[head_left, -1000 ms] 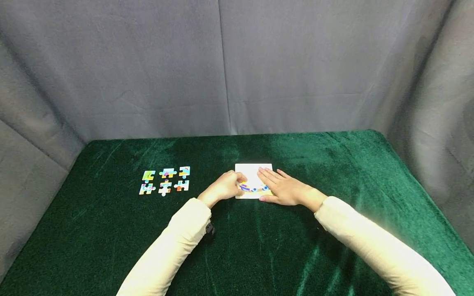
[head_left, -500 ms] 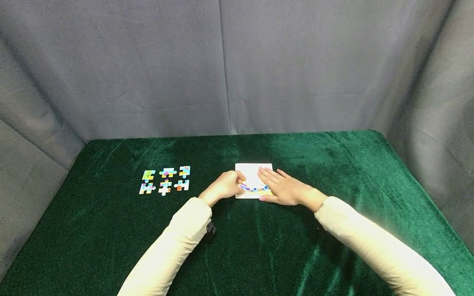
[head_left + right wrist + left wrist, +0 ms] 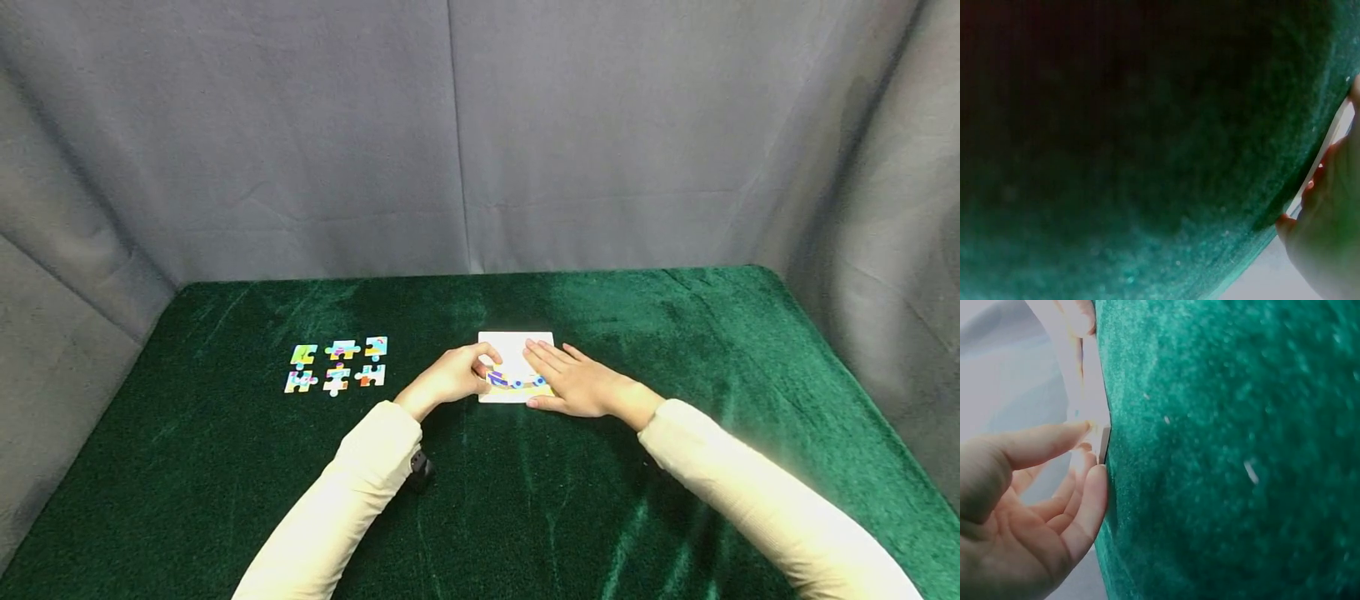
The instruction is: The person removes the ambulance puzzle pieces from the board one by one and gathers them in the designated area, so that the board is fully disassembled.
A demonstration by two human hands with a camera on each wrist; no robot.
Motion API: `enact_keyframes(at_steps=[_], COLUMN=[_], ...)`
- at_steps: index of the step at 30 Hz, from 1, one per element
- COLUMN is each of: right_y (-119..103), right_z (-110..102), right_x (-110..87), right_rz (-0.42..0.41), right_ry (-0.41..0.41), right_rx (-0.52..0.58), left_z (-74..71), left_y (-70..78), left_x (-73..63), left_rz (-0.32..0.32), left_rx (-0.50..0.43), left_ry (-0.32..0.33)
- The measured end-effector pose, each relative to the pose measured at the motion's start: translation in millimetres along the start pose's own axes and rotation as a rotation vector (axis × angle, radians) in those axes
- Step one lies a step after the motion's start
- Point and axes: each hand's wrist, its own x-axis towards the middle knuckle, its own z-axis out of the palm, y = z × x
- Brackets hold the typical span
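Observation:
A white puzzle tray (image 3: pixel 506 346) lies flat on the table, with joined coloured puzzle pieces (image 3: pixel 517 384) along its near side. My left hand (image 3: pixel 452 375) is at the tray's left edge, its thumb and index finger spread over the leftmost purple-marked pieces. In the left wrist view, the thumb (image 3: pixel 1054 440) touches the tray's top near a corner, and the other fingers bend loosely beside the edge. My right hand (image 3: pixel 581 386) rests flat across the tray's right side, fingers straight, hiding that part. The right wrist view catches the hand (image 3: pixel 1325 212) over the tray's edge.
Several loose puzzle pieces (image 3: pixel 336 381) lie in two rows to the left on the green velvet cloth (image 3: pixel 225 467). A grey curtain (image 3: pixel 337 150) hangs behind the table's far edge. A black device (image 3: pixel 422 469) sits under the left wrist.
My left hand has shifted slightly left, and its thumb and index finger have spread apart, showing more of the purple-marked pieces. The right hand keeps its place on the tray.

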Motion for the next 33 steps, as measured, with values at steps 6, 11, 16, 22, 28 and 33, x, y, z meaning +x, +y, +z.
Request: enact_keyframes(at_steps=[6, 11, 16, 22, 28, 33], right_y=[-0.6, -1.9, -0.2, -0.4, -1.2, 0.2], right_z=[1.5, 0.4, 1.2, 1.9, 2.3, 0.9], right_x=[-0.3, -0.5, 1.1, 2.2, 2.5, 1.1], right_rz=[0.0, 0.0, 0.002, 0.004, 0.011, 0.01], right_ry=[0.003, 0.001, 0.0, -0.007, -0.019, -0.015], right_rx=[0.005, 0.007, -0.011, 0.003, 0.01, 0.007], left_z=[0.9, 2.3, 1.0, -6.3, -19.9, -30.1], left_y=[-3.6, -5.2, -4.2, -3.0, -7.8, -15.7], left_x=[-1.1, -1.8, -2.9, -6.6, -15.4, -21.4], left_rz=[0.026, 0.028, 0.02, -0.018, -0.064, -0.062], left_rx=[-0.017, -0.026, -0.04, -0.104, -0.215, -0.239], left_ry=[0.003, 0.027, 0.046, 0.057, 0.057, 0.068])
